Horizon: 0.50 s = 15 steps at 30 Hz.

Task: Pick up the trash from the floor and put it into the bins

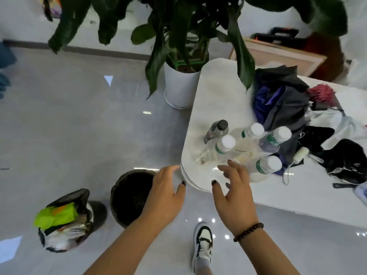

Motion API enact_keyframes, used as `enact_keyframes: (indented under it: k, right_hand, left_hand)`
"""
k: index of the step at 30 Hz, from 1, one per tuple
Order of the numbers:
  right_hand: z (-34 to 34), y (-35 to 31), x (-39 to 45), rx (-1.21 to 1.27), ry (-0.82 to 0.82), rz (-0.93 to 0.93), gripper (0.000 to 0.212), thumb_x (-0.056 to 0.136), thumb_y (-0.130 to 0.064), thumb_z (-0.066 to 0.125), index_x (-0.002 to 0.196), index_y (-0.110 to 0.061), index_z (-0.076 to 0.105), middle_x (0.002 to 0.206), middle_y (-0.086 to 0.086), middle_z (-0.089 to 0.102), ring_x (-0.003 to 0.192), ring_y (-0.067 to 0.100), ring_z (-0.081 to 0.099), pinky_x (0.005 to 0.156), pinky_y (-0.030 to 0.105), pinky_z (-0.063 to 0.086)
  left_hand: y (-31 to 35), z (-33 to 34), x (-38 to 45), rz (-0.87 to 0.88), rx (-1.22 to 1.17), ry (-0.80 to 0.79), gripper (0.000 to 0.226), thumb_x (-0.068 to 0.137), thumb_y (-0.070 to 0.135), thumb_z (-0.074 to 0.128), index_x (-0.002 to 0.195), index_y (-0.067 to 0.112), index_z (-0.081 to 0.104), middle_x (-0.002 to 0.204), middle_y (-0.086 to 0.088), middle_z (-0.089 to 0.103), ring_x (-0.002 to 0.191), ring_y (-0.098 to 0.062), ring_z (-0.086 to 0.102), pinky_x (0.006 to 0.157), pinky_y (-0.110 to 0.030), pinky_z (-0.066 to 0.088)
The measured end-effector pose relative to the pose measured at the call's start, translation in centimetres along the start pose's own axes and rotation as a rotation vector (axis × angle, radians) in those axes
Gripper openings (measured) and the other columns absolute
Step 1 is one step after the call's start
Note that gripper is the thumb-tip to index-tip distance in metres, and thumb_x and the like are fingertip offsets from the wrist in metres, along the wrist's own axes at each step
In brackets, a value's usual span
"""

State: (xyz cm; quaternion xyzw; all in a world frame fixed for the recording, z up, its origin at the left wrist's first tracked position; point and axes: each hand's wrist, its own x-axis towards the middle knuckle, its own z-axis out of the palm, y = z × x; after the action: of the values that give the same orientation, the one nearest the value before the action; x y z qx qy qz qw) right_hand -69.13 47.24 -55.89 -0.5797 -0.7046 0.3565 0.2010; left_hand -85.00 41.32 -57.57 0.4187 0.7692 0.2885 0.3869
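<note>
Now: two bins, five bottles

Both hands are empty, fingers spread: left hand (167,192) over the dark, seemingly empty bin (131,197); beyond it, the second bin (67,219) brims with wrappers. Right hand (232,193) hovers just short of five capped bottles (224,145) on the white table (218,92)

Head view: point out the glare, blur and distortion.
Head view: ceiling lights glare off the glossy floor near the shoe; plant leaves at the top are blurred; the wide lens bends the table edge; both hands look fairly sharp.
</note>
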Motion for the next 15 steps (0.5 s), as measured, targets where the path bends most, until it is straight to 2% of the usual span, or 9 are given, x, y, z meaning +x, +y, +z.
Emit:
enact_keyframes:
  k: [2, 3, 5, 8, 10, 12, 15]
  right_hand:
    - [-2.2, 1.6, 1.1, -0.005, 0.001, -0.054, 0.034, 0.085, -0.007, 0.062, 0.117, -0.016, 0.056, 0.138, 0.0, 0.038, 0.125, 0.016, 0.044, 0.091, 0.016, 0.038]
    - [-3.3, 2.3, 1.6, -0.026, 0.006, -0.078, 0.033, 0.085, -0.007, 0.062, 0.117, -0.015, 0.057, 0.137, 0.001, 0.04, 0.125, 0.017, 0.044, 0.094, 0.02, 0.039]
    - [-5.3, 2.8, 2.3, -0.048, 0.033, -0.131, 0.03, 0.086, -0.01, 0.058, 0.116, -0.015, 0.058, 0.134, 0.001, 0.045, 0.124, 0.017, 0.045, 0.099, 0.027, 0.042]
    - [-9.1, 3.8, 3.6, -0.028, 0.164, -0.254, 0.034, 0.081, -0.01, 0.056, 0.115, -0.011, 0.059, 0.127, 0.008, 0.05, 0.125, 0.022, 0.044, 0.104, 0.021, 0.035]
    - [-10.5, 5.1, 4.6, -0.105, 0.211, -0.309, 0.036, 0.081, -0.011, 0.056, 0.117, -0.009, 0.058, 0.129, 0.013, 0.049, 0.13, 0.028, 0.038, 0.11, 0.031, 0.03]
    - [-10.7, 6.6, 5.4, -0.168, 0.196, -0.284, 0.042, 0.079, -0.009, 0.062, 0.121, -0.011, 0.055, 0.134, 0.014, 0.043, 0.133, 0.031, 0.033, 0.111, 0.039, 0.028]
    - [-9.5, 8.5, 6.0, -0.262, 0.079, -0.192, 0.062, 0.073, -0.004, 0.073, 0.13, -0.015, 0.05, 0.141, 0.016, 0.035, 0.133, 0.034, 0.028, 0.108, 0.043, 0.028]
  left_hand:
    - [2.4, 2.9, 1.2, 0.035, -0.016, 0.064, 0.047, 0.092, 0.023, 0.057, 0.135, 0.026, 0.04, 0.134, 0.007, 0.042, 0.12, -0.003, 0.04, 0.097, -0.015, 0.032]
    - [3.8, 4.2, 1.8, 0.042, -0.019, 0.093, 0.049, 0.091, 0.021, 0.058, 0.136, 0.027, 0.039, 0.135, 0.006, 0.04, 0.117, -0.002, 0.04, 0.094, -0.015, 0.033]
    - [6.0, 5.8, 2.5, 0.072, -0.016, 0.149, 0.057, 0.089, 0.018, 0.061, 0.139, 0.027, 0.035, 0.137, 0.006, 0.036, 0.123, -0.007, 0.04, 0.096, -0.02, 0.036]
    - [9.9, 7.3, 4.0, 0.125, 0.045, 0.256, 0.072, 0.085, 0.021, 0.066, 0.145, 0.028, 0.026, 0.141, 0.007, 0.031, 0.131, -0.014, 0.036, 0.101, -0.029, 0.039]
    - [11.5, 7.9, 5.3, 0.164, 0.118, 0.276, 0.078, 0.085, 0.026, 0.066, 0.147, 0.03, 0.021, 0.144, 0.004, 0.031, 0.133, -0.015, 0.033, 0.104, -0.033, 0.039]
    - [12.2, 8.3, 6.5, 0.195, 0.216, 0.257, 0.077, 0.086, 0.029, 0.063, 0.149, 0.032, 0.018, 0.144, 0.003, 0.031, 0.131, -0.018, 0.033, 0.102, -0.036, 0.041]
    - [11.7, 9.0, 7.6, 0.191, 0.332, 0.211, 0.068, 0.089, 0.031, 0.059, 0.148, 0.03, 0.025, 0.143, 0.001, 0.035, 0.13, -0.021, 0.034, 0.099, -0.036, 0.043]
